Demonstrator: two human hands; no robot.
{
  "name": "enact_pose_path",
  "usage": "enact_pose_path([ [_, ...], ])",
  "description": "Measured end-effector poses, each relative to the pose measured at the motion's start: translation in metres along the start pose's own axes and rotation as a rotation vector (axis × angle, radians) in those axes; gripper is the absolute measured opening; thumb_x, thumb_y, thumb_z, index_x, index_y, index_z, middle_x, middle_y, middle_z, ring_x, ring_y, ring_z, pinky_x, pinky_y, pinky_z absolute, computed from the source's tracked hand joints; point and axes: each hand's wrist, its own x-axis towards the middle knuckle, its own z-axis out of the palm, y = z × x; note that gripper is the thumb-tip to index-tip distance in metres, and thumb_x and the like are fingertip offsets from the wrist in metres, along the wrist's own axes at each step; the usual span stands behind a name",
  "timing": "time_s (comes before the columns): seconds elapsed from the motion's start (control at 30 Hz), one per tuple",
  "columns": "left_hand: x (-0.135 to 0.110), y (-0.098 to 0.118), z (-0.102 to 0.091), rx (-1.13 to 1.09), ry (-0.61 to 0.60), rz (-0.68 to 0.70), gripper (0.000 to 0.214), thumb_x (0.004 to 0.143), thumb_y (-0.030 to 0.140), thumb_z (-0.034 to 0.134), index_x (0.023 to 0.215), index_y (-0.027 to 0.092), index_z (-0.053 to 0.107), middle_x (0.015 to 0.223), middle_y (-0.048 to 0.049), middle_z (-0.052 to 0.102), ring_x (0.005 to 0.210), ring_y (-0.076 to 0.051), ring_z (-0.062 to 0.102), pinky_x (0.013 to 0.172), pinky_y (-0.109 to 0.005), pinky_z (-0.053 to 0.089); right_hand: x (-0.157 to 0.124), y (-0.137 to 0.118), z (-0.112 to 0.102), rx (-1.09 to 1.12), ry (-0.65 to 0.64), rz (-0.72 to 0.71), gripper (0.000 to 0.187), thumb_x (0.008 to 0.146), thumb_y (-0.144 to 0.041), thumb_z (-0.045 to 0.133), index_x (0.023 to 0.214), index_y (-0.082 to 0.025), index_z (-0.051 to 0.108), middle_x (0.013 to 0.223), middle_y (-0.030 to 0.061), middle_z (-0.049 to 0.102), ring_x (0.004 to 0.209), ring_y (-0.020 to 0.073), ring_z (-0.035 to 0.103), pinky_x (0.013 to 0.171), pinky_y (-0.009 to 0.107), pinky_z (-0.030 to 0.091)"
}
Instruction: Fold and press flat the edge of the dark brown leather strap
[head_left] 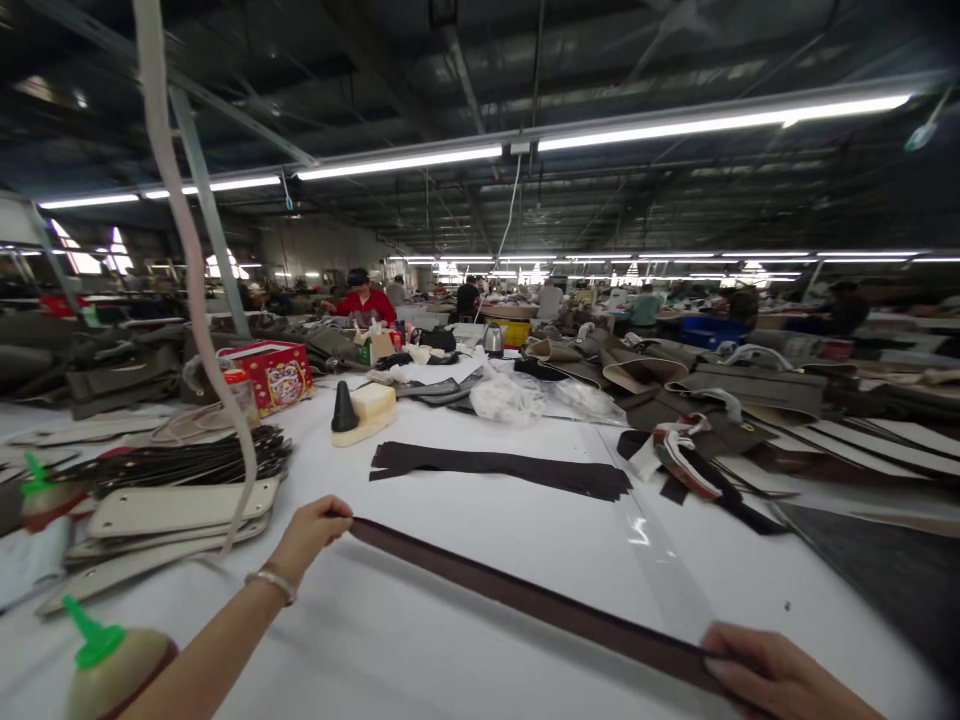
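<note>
1. Fingers (pixel 335 512) of the left hand (pixel 306 540) are pressed together and pinch one end of a long dark brown leather strap (pixel 540 602).
2. Fingers (pixel 739 668) of the right hand (pixel 787 682) pinch its other end, so the strap goes in a slant line between both hands. I cannot tell if it touches the white surface (pixel 480 625) under it.
3. A glue bottle (pixel 112 665) with green nozzle stands just beside the left forearm, and a metal bracelet (pixel 271 586) is on the left wrist.
4. Left of the strap lie pale leather panels (pixel 180 510) and a pile of narrow dark strips (pixel 191 465).
5. Ahead lie a wide dark leather strip (pixel 499 470), a black cone (pixel 345 408) on a cream block (pixel 373 402), and a red box (pixel 266 376).
6. Far ahead, a person in red top (pixel 364 305) works at the surface.
</note>
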Motion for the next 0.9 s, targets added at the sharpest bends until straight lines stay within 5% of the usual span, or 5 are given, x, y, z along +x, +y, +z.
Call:
enact_pose_path([
  [0.17,0.05,-0.006,0.028,0.167,0.159,0.027,0.018,0.061,0.032,0.056,0.075,0.021,0.058,0.06,0.0023,0.055,0.065,-0.018,0.05,0.062,-0.03,0.036,0.109,0.008,-0.028,-0.21,0.14,-0.054,0.019,0.076,-0.035,0.043,0.072,-0.021,0.054,0.062,0.0012,0.056,0.06,0.0199,0.055,0.059,0.032,0.04],
  [0.3,0.073,-0.022,0.044,0.299,0.233,0.005,0.029,0.063,0.029,0.053,0.09,0.023,0.061,0.073,-0.0015,0.06,0.076,-0.025,0.055,0.071,-0.035,0.039,0.17,0.009,-0.035,-0.384,0.204,-0.046,0.011,0.073,-0.021,0.045,0.071,-0.021,0.056,0.062,0.002,0.059,0.062,0.022,0.056,0.059,0.033,0.037],
  [0.4,0.081,-0.036,0.052,0.347,0.251,-0.002,0.037,0.065,0.029,0.052,0.1,0.023,0.062,0.078,-0.0039,0.063,0.081,-0.028,0.057,0.075,-0.037,0.04,0.194,0.011,-0.038,-0.515,0.242,-0.07,0.01,0.074,-0.017,0.049,0.07,-0.021,0.057,0.071,0.0039,0.063,0.072,0.0241,0.057,0.063,0.033,0.035],
  [0.57,0.097,-0.036,0.056,0.329,0.303,0.021,0.026,0.067,0.033,0.055,0.088,0.021,0.065,0.08,-0.0041,0.067,0.083,-0.025,0.06,0.076,-0.035,0.042,0.216,0.013,-0.055,-0.598,0.27,-0.111,0.009,0.08,-0.019,0.051,0.077,-0.022,0.058,0.077,0.0006,0.063,0.076,0.0209,0.057,0.065,0.031,0.037],
  [0.9,0.189,-0.008,0.099,0.356,0.377,0.163,0.015,0.079,0.025,0.059,0.091,0.017,0.064,0.076,-0.0004,0.064,0.077,-0.017,0.059,0.076,-0.033,0.045,0.288,0.024,-0.092,-0.82,0.462,-0.02,0.012,0.086,-0.022,0.052,0.088,-0.019,0.063,0.098,0.0067,0.058,0.095,0.027,0.053,0.072,0.038,0.041],
])
